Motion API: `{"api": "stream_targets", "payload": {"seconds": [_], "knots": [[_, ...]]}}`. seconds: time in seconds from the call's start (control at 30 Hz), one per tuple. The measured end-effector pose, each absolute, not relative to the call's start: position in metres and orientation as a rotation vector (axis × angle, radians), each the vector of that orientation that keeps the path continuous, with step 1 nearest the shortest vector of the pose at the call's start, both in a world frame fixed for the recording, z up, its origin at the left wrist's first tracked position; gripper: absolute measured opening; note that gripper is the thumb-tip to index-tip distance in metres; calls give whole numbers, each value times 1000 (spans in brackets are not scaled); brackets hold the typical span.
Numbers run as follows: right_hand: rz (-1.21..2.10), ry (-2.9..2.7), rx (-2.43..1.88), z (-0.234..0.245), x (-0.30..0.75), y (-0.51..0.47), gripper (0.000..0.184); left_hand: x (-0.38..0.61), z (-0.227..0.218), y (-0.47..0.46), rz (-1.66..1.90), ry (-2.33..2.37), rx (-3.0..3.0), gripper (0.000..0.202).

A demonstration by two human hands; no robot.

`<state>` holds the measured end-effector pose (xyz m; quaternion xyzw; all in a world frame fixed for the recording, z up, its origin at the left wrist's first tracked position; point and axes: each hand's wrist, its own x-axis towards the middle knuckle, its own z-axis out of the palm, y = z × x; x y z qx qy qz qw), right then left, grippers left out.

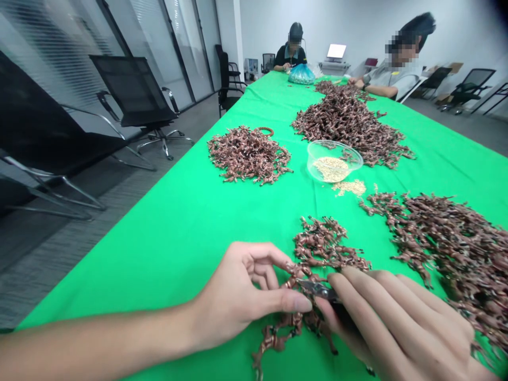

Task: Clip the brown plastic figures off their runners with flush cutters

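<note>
Green-covered table [130,275] with heaps of copper-coloured pieces [249,154], a clear bowl [334,161]

Left forearm [91,338] bare to the frame edge; left hand [234,296] and right hand [397,323] bare, with long, slender fingers.

Your left hand [234,296] has the green cloth of the counter [159,264] running free to its left and far side, a lane that reaches the far-left copper-coloured heap [248,154]. Straight ahead, a smaller heap [321,243] blocks the way, and a big heap [448,248] stands hard against your right hand [397,323] and the small pliers [317,290] it holds. Farther on, a transparent bowl [333,161] and spilled grains [349,187] obstruct the gap between the heaps, with a long far heap [349,124] behind them.
</note>
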<state>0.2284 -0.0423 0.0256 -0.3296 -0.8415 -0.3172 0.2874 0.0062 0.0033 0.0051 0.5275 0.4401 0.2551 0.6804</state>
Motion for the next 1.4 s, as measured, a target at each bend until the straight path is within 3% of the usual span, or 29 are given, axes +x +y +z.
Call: {"api": "stream_targets", "payload": {"seconds": [0.6, 1.0, 1.13, 1.4], "knots": [[-928, -2318, -855, 32, 233, -45, 10, 3, 20, 19, 408, 713, 853, 21], [-904, -2196, -889, 22, 229, -46, 19, 0, 9, 15, 464, 639, 876, 31], [-734, -2150, -984, 15, 227, -47, 23, 2, 9, 13, 498, 688, 884, 38], [-173, -2080, -1118, 9, 220, -50, 11, 4, 8, 11, 536, 735, 906, 38]]}}
